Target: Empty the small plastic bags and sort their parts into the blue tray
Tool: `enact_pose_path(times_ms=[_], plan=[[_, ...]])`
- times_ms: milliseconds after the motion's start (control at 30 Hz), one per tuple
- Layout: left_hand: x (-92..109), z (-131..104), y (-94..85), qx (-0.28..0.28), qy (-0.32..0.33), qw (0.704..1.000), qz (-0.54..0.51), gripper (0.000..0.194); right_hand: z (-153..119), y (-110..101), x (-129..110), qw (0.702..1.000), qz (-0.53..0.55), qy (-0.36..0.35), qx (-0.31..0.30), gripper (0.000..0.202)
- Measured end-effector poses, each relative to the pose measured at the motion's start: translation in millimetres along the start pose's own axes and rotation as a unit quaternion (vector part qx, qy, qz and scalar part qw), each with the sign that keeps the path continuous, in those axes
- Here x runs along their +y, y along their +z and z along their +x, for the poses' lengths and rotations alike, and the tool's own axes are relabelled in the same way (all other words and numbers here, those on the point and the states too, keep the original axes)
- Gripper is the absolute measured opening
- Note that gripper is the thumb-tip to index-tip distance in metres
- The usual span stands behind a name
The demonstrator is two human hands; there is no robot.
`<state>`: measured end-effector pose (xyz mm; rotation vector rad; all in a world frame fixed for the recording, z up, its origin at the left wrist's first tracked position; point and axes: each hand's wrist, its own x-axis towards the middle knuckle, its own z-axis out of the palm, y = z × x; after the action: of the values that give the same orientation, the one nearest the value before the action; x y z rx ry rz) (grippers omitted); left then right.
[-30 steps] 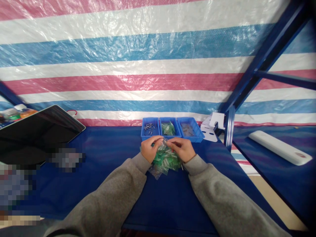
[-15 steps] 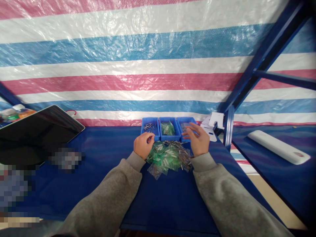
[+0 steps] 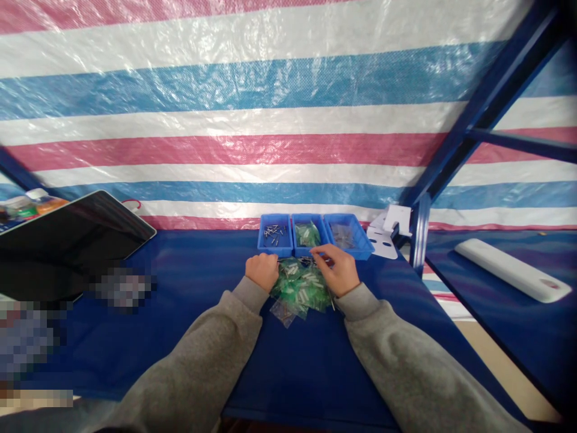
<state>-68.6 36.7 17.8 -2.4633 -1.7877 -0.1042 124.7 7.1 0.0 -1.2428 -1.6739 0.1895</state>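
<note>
My left hand (image 3: 262, 272) is closed at the left edge of a pile of green and clear packets (image 3: 301, 290); whatever its fingers hold is too small to make out. Above the right part of the pile, my right hand (image 3: 337, 269) has thumb and fingers pinched together, their contents also unclear. Behind the pile stand three blue bins: the left bin (image 3: 275, 252) has loose metal pieces (image 3: 273, 233), the middle one green packets (image 3: 307, 234), the right one clear packets (image 3: 343, 236). More metal pieces lie between bins and pile, partly hidden by my right hand.
A dark-screened device (image 3: 81, 240) lies at the left, with bottles (image 3: 42, 201) behind it. White cards (image 3: 386, 234) lie right of the bins near a blue metal post (image 3: 420, 234). A long white object (image 3: 511, 269) rests on the right-hand surface (image 3: 487, 307).
My right hand has moved left and down from the right bin to the pile, and its fingers have come together. My left hand has turned slightly, knuckles up, near the same place.
</note>
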Motion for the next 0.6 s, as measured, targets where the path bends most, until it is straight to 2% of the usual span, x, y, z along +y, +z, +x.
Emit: enact_pose_path(times_ms=[133,333,467,600], plan=[[-1.1,3.1,1.7,-0.006,0.012,1.000,0.010,0.026,-0.4,0.4,-0.1,1.000,0.005,-0.017,-0.009,0.016],[-3.3,5.0,3.3,0.000,0.063,0.998,0.021,0.029,-0.5,0.2,-1.1,1.000,0.003,-0.022,-0.012,0.017],[-2.1,3.4,-1.6,0.006,0.077,0.997,0.017,0.028,-0.8,0.3,-0.9,1.000,0.001,-0.020,-0.011,0.017],[5.7,-3.1,-13.0,0.061,0.138,0.988,-0.020,0.026,-0.6,-1.0,-4.5,0.999,0.001,-0.022,-0.025,0.019]])
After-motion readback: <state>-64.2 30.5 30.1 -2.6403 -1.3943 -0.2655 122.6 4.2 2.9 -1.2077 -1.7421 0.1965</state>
